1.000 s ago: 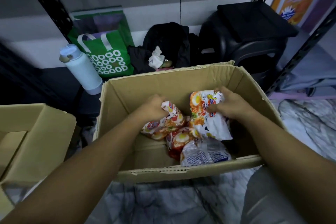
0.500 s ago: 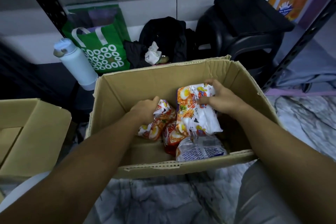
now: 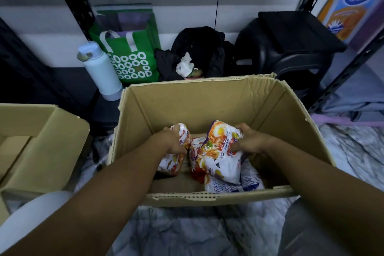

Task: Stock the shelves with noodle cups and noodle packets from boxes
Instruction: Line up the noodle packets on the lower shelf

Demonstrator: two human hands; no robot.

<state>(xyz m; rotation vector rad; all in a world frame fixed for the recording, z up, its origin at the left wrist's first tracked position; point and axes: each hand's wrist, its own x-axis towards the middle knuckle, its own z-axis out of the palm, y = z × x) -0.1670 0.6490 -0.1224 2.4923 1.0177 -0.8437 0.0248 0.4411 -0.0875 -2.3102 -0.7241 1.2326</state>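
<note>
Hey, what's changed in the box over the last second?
Both kept their grip: left hand on the left packet, right hand on the right packet, drawing slightly toward the box's near wall. Nothing let go. Loose packets, bottle and green bag stayed put.

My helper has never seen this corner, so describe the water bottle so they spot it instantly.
Start at the big open cardboard box holding noodle packets. Just past its far left corner, beside the green bag, stands the water bottle. It is the only pale, lidded cylinder there; its neighbours are a bag and dark clothing.
</note>
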